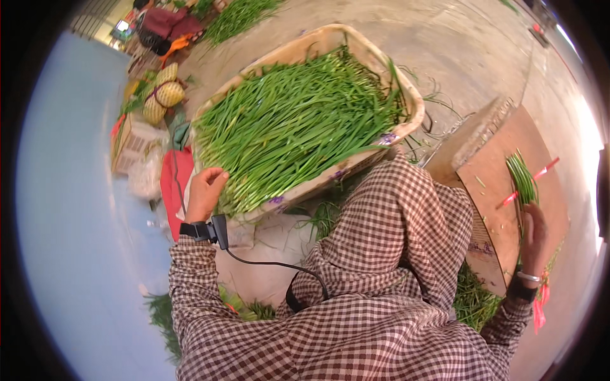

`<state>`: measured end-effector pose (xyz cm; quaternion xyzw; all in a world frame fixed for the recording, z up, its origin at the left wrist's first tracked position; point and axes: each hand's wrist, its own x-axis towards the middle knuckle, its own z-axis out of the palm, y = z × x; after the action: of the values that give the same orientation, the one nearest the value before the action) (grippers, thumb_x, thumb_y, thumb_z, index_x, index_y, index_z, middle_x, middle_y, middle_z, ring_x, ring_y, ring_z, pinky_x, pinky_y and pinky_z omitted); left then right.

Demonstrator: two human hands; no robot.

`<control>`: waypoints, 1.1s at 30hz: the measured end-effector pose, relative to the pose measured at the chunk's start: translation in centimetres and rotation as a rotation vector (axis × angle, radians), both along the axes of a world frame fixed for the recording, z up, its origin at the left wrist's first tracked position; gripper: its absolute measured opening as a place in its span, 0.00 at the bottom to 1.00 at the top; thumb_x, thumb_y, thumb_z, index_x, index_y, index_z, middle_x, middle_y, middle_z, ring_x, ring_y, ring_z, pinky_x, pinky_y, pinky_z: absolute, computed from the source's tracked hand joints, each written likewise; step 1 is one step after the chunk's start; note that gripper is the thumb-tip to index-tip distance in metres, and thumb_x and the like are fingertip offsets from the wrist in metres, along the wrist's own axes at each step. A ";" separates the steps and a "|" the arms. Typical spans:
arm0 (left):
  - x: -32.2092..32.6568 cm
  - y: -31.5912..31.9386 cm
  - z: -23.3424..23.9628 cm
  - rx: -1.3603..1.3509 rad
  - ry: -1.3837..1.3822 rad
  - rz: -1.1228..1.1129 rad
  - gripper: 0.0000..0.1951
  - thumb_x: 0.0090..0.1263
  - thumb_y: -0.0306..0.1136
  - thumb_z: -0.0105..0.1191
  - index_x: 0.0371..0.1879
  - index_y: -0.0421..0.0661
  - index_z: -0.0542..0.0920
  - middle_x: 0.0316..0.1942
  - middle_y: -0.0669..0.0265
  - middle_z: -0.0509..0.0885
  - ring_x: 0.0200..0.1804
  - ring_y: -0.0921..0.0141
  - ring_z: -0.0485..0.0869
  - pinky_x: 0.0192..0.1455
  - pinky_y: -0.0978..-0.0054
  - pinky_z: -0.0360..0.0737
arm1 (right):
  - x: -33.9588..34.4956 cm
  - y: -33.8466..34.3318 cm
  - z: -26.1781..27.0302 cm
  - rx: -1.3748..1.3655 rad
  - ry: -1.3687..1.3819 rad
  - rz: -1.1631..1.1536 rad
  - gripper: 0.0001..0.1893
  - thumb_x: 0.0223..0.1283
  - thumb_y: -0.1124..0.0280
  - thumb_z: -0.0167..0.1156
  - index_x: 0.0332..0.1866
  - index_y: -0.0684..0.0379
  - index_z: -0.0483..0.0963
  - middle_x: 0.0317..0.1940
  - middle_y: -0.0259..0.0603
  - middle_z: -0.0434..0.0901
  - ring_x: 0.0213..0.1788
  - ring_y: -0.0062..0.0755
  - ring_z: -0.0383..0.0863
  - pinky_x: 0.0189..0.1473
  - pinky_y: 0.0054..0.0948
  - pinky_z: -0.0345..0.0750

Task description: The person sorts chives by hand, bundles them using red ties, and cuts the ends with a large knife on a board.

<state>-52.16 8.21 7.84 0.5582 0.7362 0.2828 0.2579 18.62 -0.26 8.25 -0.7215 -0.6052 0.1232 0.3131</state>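
A pale plastic crate [329, 32] before me holds a thick layer of long garlic chives [295, 119], with their pale stem ends toward the lower left. My left hand [206, 190] is at the crate's near left corner, beside those stem ends. Its thumb and fingertips are close together; whether a stalk is between them is hidden. Far to the right, my right hand [534, 228] curls over the lower part of a small bundle of chives [523, 176]. That bundle lies on a tilted cardboard sheet [491, 190], and a red tie strip [509, 199] crosses at it.
A foam box [476, 138] stands under the cardboard. Loose chives [472, 295] lie beside my legs. At left are a red bag [174, 176], a carton [138, 143] and net-wrapped produce [164, 93]. A cable runs from my left wrist device [218, 231]. Another person [167, 26] is at the upper left.
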 end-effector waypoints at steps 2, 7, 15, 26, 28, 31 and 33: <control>-0.5 -2.9 -1.6 0.080 -0.007 0.086 0.15 0.65 0.35 0.61 0.43 0.35 0.81 0.34 0.66 0.84 0.35 0.77 0.79 0.39 0.78 0.76 | -7.3 3.3 1.8 -0.006 0.242 0.133 0.13 0.65 0.77 0.56 0.53 0.70 0.75 0.40 0.46 0.84 0.42 0.29 0.83 0.48 0.26 0.78; -2.1 -8.0 -5.1 0.165 -0.041 0.263 0.13 0.65 0.33 0.60 0.44 0.37 0.81 0.33 0.65 0.84 0.37 0.75 0.80 0.41 0.78 0.77 | -29.7 10.8 6.8 -0.076 0.137 0.836 0.14 0.58 0.74 0.62 0.49 0.67 0.76 0.42 0.47 0.82 0.45 0.37 0.84 0.47 0.28 0.79; -1.4 -6.3 -7.9 0.443 -0.029 0.375 0.24 0.66 0.28 0.56 0.61 0.39 0.69 0.57 0.51 0.74 0.57 0.61 0.76 0.53 0.65 0.76 | -50.4 14.6 0.7 0.070 0.064 1.142 0.22 0.50 0.76 0.64 0.54 0.65 0.72 0.49 0.53 0.76 0.50 0.54 0.78 0.50 0.39 0.78; -0.9 -1.5 -8.2 0.406 -0.146 0.392 0.20 0.71 0.34 0.46 0.58 0.34 0.72 0.56 0.47 0.77 0.59 0.51 0.74 0.64 0.61 0.68 | -59.9 21.4 -6.1 -0.024 -0.397 1.292 0.62 0.32 0.58 0.78 0.75 0.55 0.46 0.74 0.50 0.50 0.76 0.54 0.49 0.71 0.51 0.58; 0.1 -2.2 -6.9 0.439 -0.144 0.348 0.18 0.69 0.30 0.48 0.56 0.35 0.73 0.53 0.49 0.78 0.56 0.53 0.76 0.62 0.60 0.70 | -60.2 21.6 -5.8 -0.008 -0.424 1.363 0.64 0.28 0.56 0.79 0.76 0.49 0.45 0.72 0.46 0.56 0.75 0.49 0.51 0.68 0.63 0.56; 1.5 -3.1 -5.2 0.526 0.049 0.172 0.18 0.69 0.28 0.49 0.56 0.37 0.74 0.53 0.51 0.79 0.55 0.56 0.77 0.60 0.64 0.72 | -61.1 20.4 -4.0 0.162 -0.466 1.416 0.64 0.28 0.57 0.79 0.76 0.50 0.46 0.65 0.45 0.64 0.71 0.46 0.58 0.67 0.68 0.55; 1.8 -3.6 -4.8 0.518 0.066 0.170 0.17 0.67 0.27 0.50 0.55 0.38 0.75 0.53 0.52 0.79 0.55 0.55 0.77 0.60 0.63 0.72 | -61.0 20.0 -4.4 0.257 -0.416 1.395 0.63 0.28 0.59 0.78 0.76 0.50 0.47 0.54 0.42 0.73 0.63 0.43 0.68 0.64 0.70 0.57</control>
<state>-50.35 4.62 3.03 0.5505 0.6917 0.4638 0.0576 -42.38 19.74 3.82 -0.1353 -0.9797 0.0823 0.1227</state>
